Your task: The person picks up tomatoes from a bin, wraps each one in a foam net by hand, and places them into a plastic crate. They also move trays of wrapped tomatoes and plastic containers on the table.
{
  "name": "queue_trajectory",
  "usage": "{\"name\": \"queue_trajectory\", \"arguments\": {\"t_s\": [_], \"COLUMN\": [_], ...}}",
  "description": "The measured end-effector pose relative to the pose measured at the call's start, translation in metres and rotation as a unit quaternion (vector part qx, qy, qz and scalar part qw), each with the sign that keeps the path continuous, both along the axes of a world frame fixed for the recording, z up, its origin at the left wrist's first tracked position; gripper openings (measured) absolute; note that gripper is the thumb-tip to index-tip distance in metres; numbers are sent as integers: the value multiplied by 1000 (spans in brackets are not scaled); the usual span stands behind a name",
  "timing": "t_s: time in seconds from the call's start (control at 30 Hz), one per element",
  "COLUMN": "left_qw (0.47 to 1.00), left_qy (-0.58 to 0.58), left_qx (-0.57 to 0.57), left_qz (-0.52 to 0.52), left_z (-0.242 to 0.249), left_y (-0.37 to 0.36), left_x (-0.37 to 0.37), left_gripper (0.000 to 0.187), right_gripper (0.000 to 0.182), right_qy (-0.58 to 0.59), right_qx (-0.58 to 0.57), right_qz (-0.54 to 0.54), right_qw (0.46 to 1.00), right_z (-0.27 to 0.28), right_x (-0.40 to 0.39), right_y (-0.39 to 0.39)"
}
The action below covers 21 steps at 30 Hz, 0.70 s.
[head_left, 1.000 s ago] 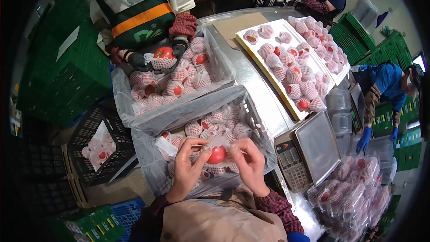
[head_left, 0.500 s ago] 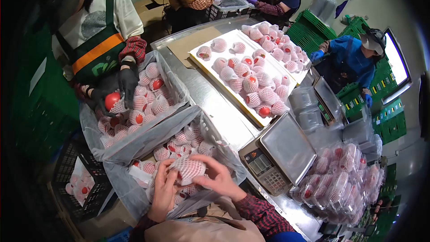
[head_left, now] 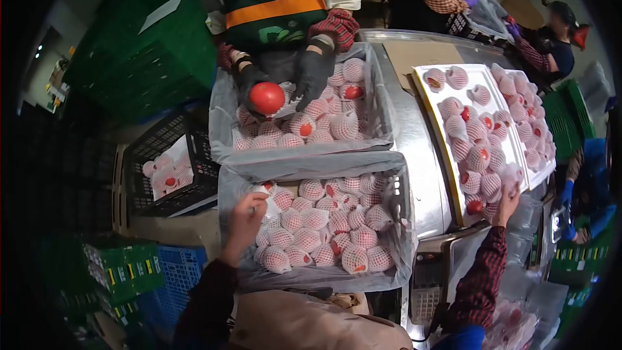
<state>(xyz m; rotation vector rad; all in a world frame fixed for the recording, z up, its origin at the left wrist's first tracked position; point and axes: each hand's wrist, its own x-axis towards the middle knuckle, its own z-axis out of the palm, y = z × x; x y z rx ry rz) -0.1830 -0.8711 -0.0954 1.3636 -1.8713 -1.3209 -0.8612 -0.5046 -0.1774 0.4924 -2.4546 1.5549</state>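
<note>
My right hand (head_left: 508,205) reaches out to the near end of a white tray (head_left: 472,84), fingers closed on a red fruit in a pink-and-white foam net (head_left: 511,174). My left hand (head_left: 246,223) is over the left side of the lower lined crate (head_left: 311,167). Its fingers are partly bent and apart, beside a netted fruit (head_left: 281,197), with nothing visible in them. Several netted fruits (head_left: 307,238) fill this crate, with red skin showing through some openings.
Across from me, a co-worker's black-gloved hands (head_left: 313,74) hold a bare red fruit (head_left: 267,98) over the upper lined crate (head_left: 295,153). A black basket (head_left: 210,192) stands left. A scale (head_left: 427,285) and clear plastic boxes (head_left: 523,220) are at right. Other people work farther back.
My view has turned left. My hands have parted: the netted fruit they held together is now in or at my right hand by the tray, while my left stays over the crate.
</note>
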Motion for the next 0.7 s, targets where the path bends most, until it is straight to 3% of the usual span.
{"name": "queue_trajectory", "arguments": {"t_s": [0.03, 0.1, 0.2, 0.23, 0.37, 0.4, 0.47, 0.5, 0.6, 0.67, 0.7], "left_qw": [999, 994, 981, 968, 922, 923, 931, 931, 966, 983, 948], "left_qy": [-43, -90, -137, -204, -351, -348, -329, -325, -232, -4, 144], "left_qx": [-13, -21, -16, -30, -67, -66, -71, -72, -27, 181, 285], "left_qz": [-30, -61, -139, -144, -148, -150, -143, -147, -113, -19, -10], "left_z": [-15, -55, -110, -117, -129, -131, -137, -141, -161, -173, -140], "left_y": [4, 11, 27, 33, 41, 40, 36, 34, 26, 23, 24], "left_x": [-1, -1, -4, -11, -34, -35, -34, -30, -9, 4, 1], "left_gripper": [21, 23, 36, 45, 58, 58, 57, 57, 57, 49, 42], "right_gripper": [56, 57, 53, 49, 43, 39, 31, 30, 27, 26, 25], "right_qy": [-5, 13, 18, 113, 150, 109, 7, 43, 30, 14, -20], "right_qx": [0, 128, 226, 264, 160, 163, 87, 68, 78, 92, 81], "right_qz": [4, 51, 4, -15, 37, 56, 96, 111, 164, 211, 257], "right_qw": [1000, 990, 974, 958, 975, 979, 992, 991, 983, 973, 963], "right_z": [-3, 2, 31, 35, 68, 79, 94, 78, 99, 117, 127], "right_x": [0, 3, 27, 37, 126, 155, 213, 227, 305, 355, 379], "right_y": [-6, -7, -16, -17, -47, -55, -76, -77, -108, -129, -142]}}
